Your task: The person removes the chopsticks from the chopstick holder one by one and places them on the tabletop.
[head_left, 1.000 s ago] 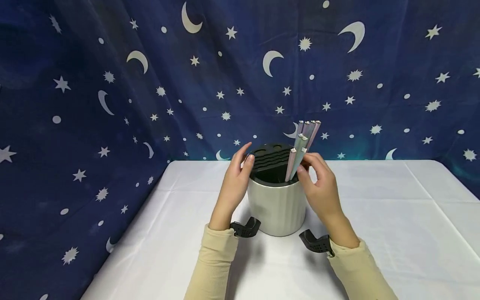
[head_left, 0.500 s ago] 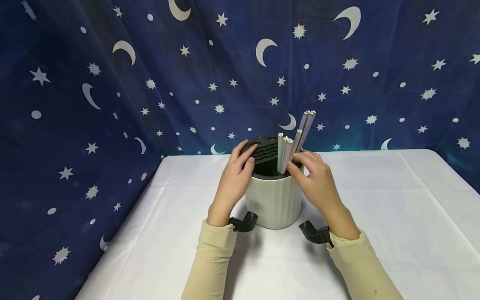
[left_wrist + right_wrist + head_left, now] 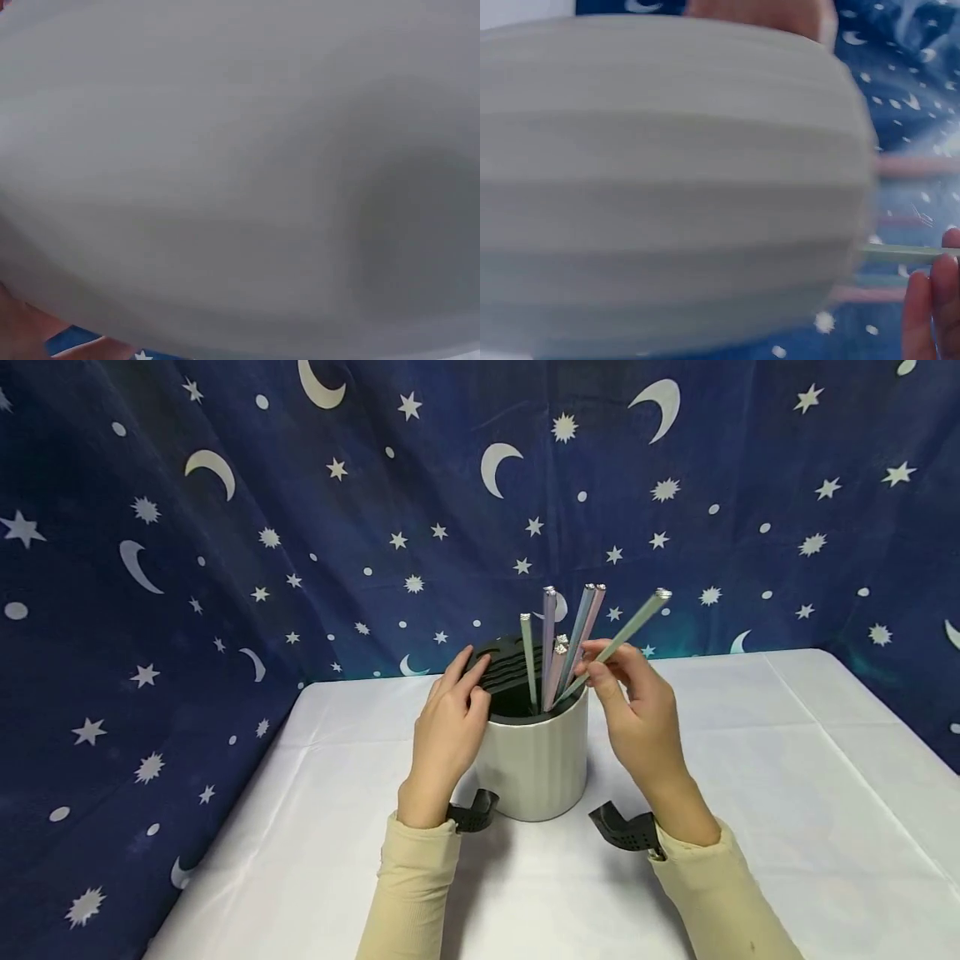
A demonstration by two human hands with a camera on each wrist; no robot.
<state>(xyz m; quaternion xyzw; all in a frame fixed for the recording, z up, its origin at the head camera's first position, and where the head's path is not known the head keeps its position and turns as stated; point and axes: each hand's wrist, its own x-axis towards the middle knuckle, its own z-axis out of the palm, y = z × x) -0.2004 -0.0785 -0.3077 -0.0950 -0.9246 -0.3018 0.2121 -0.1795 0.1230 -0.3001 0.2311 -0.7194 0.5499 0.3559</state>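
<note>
A white ribbed utensil holder [image 3: 532, 772] with a black slotted top [image 3: 504, 672] stands on the table. My left hand [image 3: 448, 727] rests against its left rim, fingers extended over the slotted top. With thumb and fingers, my right hand [image 3: 637, 714] pinches green chopsticks [image 3: 634, 623] that lean right, their lower ends inside the opening. Several others stand in the same opening: a green chopstick [image 3: 528, 652] at left, purple chopsticks [image 3: 549, 614], a blue chopstick [image 3: 576, 631] and pink chopsticks [image 3: 555, 675]. The holder's wall [image 3: 667, 165] fills much of the right wrist view.
A white cloth [image 3: 750, 802] covers the table. Behind it and on the left hangs a dark blue curtain [image 3: 420, 468] with moons and stars. Black wrist mounts [image 3: 626, 828] sit on both forearms, close to the holder's front.
The bundled chopsticks have spread apart in the opening. My right hand has drawn the green chopsticks out to the right, while the left hand stays on the rim. The head view has shifted slightly.
</note>
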